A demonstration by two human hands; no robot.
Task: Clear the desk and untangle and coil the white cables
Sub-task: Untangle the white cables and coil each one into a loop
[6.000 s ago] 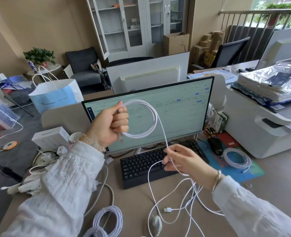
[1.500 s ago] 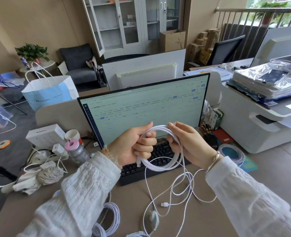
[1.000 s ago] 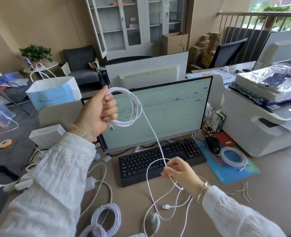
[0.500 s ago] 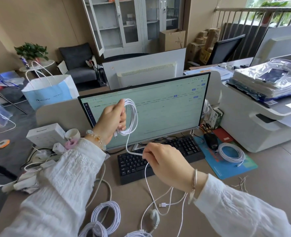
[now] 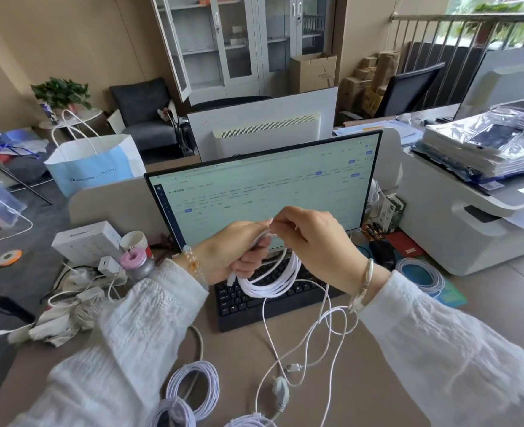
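Both hands raised together above the keyboard (image 5: 273, 298), in front of the lit monitor (image 5: 263, 192). Left hand (image 5: 231, 255) curled tight round the top of a half-wound white cable coil (image 5: 273, 280), fingers closed on the bundled turns, a plug end poking out just below the fist. Right hand (image 5: 313, 241) meeting it at the upper edge of the coil, thumb and forefinger pinching a strand against the left fingertips, remaining fingers bent. Coil hanging down between the two hands, its lower arc over the key rows. Loose tail of the same cable (image 5: 313, 337) dropping from under the right wrist in tangled loops onto the desk (image 5: 393, 396), ending near a small white connector (image 5: 293, 368) and an inline switch (image 5: 280, 391). Two finished white bundles (image 5: 192, 386) lying flat on the desk by the left sleeve, close to the bottom edge; part of another at the very bottom. One more wound white cable (image 5: 420, 274) on the blue mat (image 5: 451, 298) to the right, beside the black mouse (image 5: 382, 252). Left of the keyboard: white box (image 5: 85, 241), paper cup (image 5: 134, 241), pink-capped bottle (image 5: 137, 265), heap of adapters and cords (image 5: 69, 306). Printer (image 5: 470, 229) at far right with a stack of plastic sleeves on top.
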